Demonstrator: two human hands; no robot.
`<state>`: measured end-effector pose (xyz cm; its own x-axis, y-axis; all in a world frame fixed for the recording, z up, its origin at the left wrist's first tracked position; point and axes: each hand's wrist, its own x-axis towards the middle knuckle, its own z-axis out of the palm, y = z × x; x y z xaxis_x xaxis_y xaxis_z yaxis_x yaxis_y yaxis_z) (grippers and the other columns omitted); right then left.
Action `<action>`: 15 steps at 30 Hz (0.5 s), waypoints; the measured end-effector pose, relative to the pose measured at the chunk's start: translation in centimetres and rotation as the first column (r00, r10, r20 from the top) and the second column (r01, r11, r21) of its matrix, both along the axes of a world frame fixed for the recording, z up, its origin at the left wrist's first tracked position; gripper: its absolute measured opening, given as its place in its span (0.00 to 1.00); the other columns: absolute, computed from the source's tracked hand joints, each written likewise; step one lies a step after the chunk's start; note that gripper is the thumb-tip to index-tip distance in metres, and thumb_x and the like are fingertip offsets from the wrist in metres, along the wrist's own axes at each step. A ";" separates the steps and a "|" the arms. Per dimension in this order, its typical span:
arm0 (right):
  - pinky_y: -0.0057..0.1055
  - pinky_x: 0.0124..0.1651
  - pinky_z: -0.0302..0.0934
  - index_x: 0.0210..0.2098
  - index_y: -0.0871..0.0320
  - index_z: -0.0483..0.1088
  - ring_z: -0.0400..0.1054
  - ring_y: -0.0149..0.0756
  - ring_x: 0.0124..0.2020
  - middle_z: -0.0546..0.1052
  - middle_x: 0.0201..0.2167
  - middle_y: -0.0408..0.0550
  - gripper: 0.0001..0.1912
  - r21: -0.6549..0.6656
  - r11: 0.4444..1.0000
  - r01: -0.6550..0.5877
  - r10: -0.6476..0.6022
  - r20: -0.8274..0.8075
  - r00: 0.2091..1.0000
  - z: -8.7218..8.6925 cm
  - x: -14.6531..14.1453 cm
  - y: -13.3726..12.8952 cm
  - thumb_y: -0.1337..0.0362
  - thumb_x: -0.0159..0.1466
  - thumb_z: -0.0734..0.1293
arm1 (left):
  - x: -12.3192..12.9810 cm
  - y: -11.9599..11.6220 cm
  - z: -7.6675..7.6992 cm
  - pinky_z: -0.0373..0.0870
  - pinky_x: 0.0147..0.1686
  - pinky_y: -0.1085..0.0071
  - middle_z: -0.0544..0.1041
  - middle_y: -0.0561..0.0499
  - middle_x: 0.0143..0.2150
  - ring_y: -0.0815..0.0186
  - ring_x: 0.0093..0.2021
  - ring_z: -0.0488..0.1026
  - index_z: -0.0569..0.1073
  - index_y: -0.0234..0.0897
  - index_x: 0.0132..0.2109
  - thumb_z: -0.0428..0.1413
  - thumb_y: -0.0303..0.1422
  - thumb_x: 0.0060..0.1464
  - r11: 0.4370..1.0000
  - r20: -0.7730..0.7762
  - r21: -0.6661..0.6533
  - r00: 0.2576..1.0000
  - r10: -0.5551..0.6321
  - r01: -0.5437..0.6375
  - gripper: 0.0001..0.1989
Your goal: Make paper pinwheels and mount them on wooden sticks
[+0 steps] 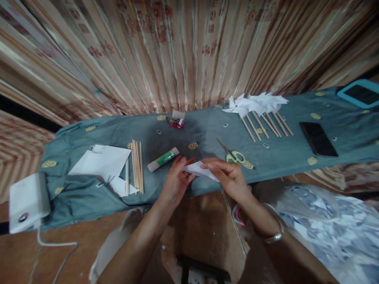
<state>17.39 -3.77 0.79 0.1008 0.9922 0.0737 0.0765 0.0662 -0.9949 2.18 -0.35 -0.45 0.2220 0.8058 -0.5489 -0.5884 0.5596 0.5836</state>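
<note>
A folded piece of white paper (201, 170) is held between my two hands, above the front edge of the cloth-covered table (204, 136). My left hand (177, 179) pinches its left end, and my right hand (227, 175) grips its right end with thumb and fingers. Just left of my left hand lies a green and white glue stick (163, 159). Green-handled scissors (235, 156) rest behind my right hand, blades pointing back and left. A small red box (177, 122) stands open farther back, with small dark pieces inside.
Wooden sticks (137, 167) and white paper sheets (102, 161) lie at left, near a white device (28, 203) with a cable. Several white paper pinwheels (257, 104) on sticks lie back right, beside a black phone (318, 139). A blue-framed tablet (361, 93) sits far right.
</note>
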 end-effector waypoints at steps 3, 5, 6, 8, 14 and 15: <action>0.36 0.48 0.69 0.34 0.50 0.81 0.77 0.39 0.42 0.83 0.39 0.47 0.13 0.035 0.999 0.010 -0.010 0.005 1.000 0.0 0.0 -0.1 0.50 0.62 0.69 | 0.4 -0.2 0.1 0.69 0.32 0.75 0.81 0.49 0.41 0.69 0.34 0.75 0.64 0.37 0.58 0.63 0.27 0.49 0.999 -0.040 0.036 0.999 -0.004 0.005 0.30; 0.36 0.49 0.69 0.35 0.50 0.81 0.77 0.39 0.42 0.83 0.39 0.46 0.13 0.035 0.999 0.026 -0.026 0.004 1.000 -0.1 0.2 -0.1 0.51 0.62 0.69 | 0.5 -0.3 0.2 0.70 0.35 0.74 0.81 0.48 0.42 0.68 0.36 0.76 0.60 0.36 0.62 0.64 0.26 0.48 0.999 -0.051 0.048 0.999 -0.016 0.019 0.36; 0.36 0.49 0.69 0.35 0.50 0.81 0.77 0.39 0.42 0.83 0.39 0.46 0.13 0.033 0.999 0.037 -0.037 0.005 0.999 -0.1 0.3 -0.1 0.50 0.62 0.69 | 0.5 -0.3 0.2 0.70 0.38 0.73 0.81 0.48 0.42 0.68 0.37 0.76 0.58 0.36 0.64 0.64 0.27 0.47 0.998 -0.050 0.050 0.998 -0.022 0.025 0.38; 0.36 0.48 0.69 0.35 0.50 0.81 0.77 0.39 0.42 0.83 0.39 0.47 0.13 0.028 0.997 0.065 -0.065 0.001 0.998 -0.1 0.6 0.0 0.50 0.61 0.69 | 0.6 -0.4 0.1 0.70 0.41 0.71 0.81 0.48 0.41 0.67 0.38 0.76 0.57 0.35 0.65 0.65 0.27 0.46 0.997 -0.043 0.064 0.998 -0.037 0.039 0.41; 0.35 0.43 0.69 0.32 0.51 0.81 0.77 0.40 0.40 0.84 0.38 0.46 0.12 -0.002 0.988 0.158 -0.158 -0.010 0.987 0.3 1.5 0.3 0.50 0.59 0.70 | 0.6 -0.4 -0.3 0.71 0.43 0.68 0.82 0.50 0.36 0.65 0.36 0.77 0.70 0.34 0.55 0.70 0.27 0.37 0.986 -0.064 0.106 0.991 -0.119 0.125 0.35; 0.36 0.44 0.69 0.32 0.50 0.81 0.77 0.41 0.40 0.84 0.38 0.46 0.12 -0.008 0.985 0.170 -0.170 -0.006 0.985 0.3 1.7 0.3 0.50 0.59 0.70 | 0.6 -0.5 -0.4 0.71 0.43 0.68 0.82 0.49 0.36 0.64 0.36 0.77 0.74 0.33 0.50 0.70 0.28 0.36 0.982 -0.077 0.110 0.987 -0.144 0.152 0.30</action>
<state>19.06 -3.46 1.09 0.2682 0.9612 0.0648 0.0796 0.0449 -0.9958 2.79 -0.83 -0.86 0.3086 0.8255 -0.4726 -0.4609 0.5644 0.6849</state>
